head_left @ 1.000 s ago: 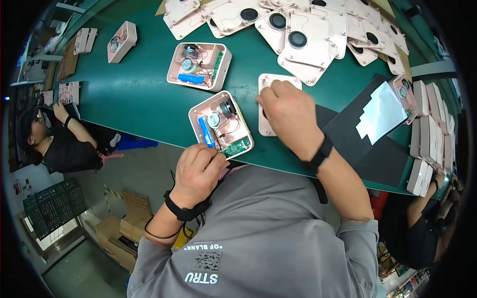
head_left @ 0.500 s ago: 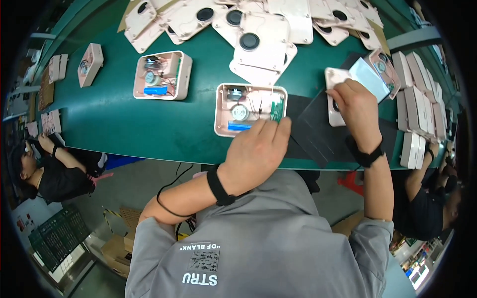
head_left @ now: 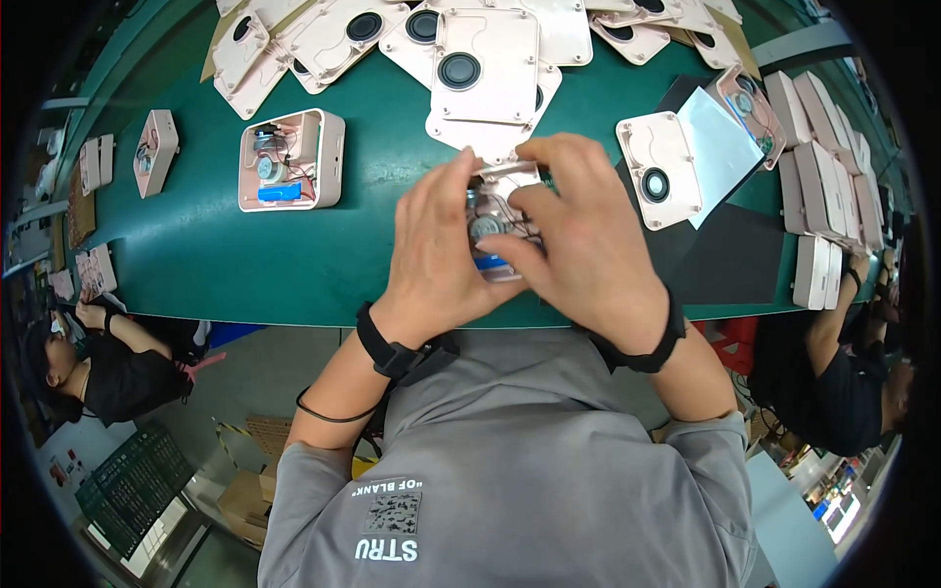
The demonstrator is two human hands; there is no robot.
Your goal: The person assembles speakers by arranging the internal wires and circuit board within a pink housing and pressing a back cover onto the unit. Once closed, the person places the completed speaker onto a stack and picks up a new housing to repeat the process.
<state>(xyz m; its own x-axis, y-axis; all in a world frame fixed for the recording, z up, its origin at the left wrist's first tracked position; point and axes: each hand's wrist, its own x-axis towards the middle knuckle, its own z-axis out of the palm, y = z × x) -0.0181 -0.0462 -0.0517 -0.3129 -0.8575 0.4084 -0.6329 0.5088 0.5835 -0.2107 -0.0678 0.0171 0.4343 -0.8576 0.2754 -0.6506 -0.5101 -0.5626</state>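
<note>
Where left hand (head_left: 431, 247) faces right hand (head_left: 595, 250), casing (head_left: 511, 182) lies.

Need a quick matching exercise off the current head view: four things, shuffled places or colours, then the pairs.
Things
1. Battery
2. Panel heap
3. Stacked cases
4. Middle case

Places or colours
A. right end of the table
B. between the left hand and the right hand
C. blue
D. far side of the table

Pairs: 1-C, 2-D, 3-A, 4-B
</note>
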